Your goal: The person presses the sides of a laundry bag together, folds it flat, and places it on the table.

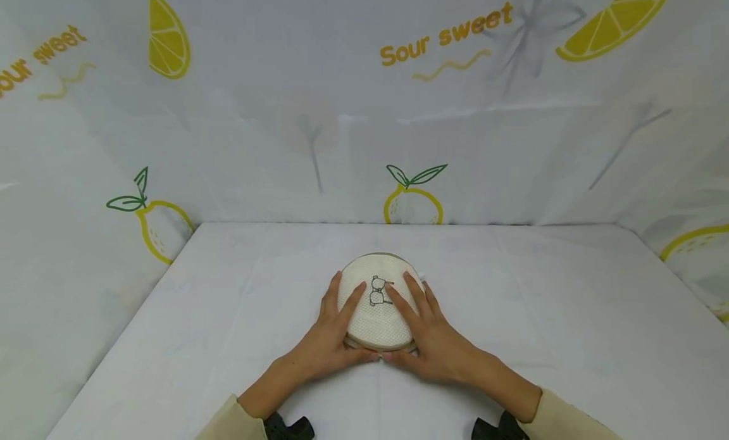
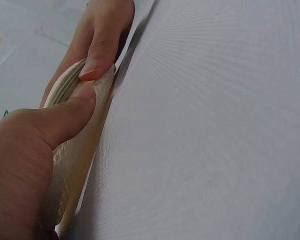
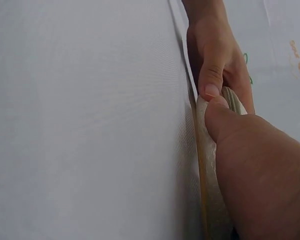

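A round cream zip pouch (image 1: 373,329) with a woven face and a dark line drawing like a pair of glasses lies on the white table, near its middle. My left hand (image 1: 327,345) grips its left side, fingers over the top and edge, thumb along the near rim. On the opposite side my right hand (image 1: 435,342) holds it the same way, with two fingers over the face. The thumbs nearly meet at the near edge. In the left wrist view, a zipper (image 2: 65,86) runs round the pouch's side. The pouch's underside is hidden.
White cloth covers the table (image 1: 541,301). Behind and at both sides hangs a white curtain (image 1: 256,142) printed with lemons and words. Black wrist mounts (image 1: 290,427) show at the bottom, by the light sleeves (image 1: 233,421).
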`<state>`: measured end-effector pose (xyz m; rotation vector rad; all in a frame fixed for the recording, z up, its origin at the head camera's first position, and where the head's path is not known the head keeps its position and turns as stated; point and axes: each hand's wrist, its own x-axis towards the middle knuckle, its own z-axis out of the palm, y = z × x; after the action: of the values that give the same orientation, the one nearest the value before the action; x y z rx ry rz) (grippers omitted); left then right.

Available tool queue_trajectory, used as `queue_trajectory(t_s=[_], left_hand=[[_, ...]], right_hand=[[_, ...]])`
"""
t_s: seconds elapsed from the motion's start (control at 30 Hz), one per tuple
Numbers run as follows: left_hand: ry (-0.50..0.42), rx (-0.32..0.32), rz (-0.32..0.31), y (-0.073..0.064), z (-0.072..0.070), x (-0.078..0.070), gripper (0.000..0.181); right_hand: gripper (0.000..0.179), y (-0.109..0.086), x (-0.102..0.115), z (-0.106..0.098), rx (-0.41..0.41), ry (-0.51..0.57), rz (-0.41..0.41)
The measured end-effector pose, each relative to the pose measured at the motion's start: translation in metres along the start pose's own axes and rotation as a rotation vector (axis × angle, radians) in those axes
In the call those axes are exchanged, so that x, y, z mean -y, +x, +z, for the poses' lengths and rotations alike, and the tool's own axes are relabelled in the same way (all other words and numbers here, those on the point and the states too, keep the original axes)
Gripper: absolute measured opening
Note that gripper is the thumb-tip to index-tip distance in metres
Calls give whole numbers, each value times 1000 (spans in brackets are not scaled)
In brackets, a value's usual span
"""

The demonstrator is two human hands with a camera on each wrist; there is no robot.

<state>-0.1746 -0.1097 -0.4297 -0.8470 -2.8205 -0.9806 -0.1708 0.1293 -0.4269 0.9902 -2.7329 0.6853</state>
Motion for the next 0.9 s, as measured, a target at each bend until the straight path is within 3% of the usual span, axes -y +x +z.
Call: queue_trajectory(t_s=[0.43, 0.7, 0.9], left_hand=[[20, -5, 5, 0, 2, 2, 112], [94, -11, 45, 0, -6, 0, 113], [180, 41, 35, -1, -1, 3, 112]], right_hand=[[85, 0, 3, -1, 25, 19, 48], [83, 4, 10, -7, 27, 2, 51], [85, 0, 10, -6, 75, 14, 93]])
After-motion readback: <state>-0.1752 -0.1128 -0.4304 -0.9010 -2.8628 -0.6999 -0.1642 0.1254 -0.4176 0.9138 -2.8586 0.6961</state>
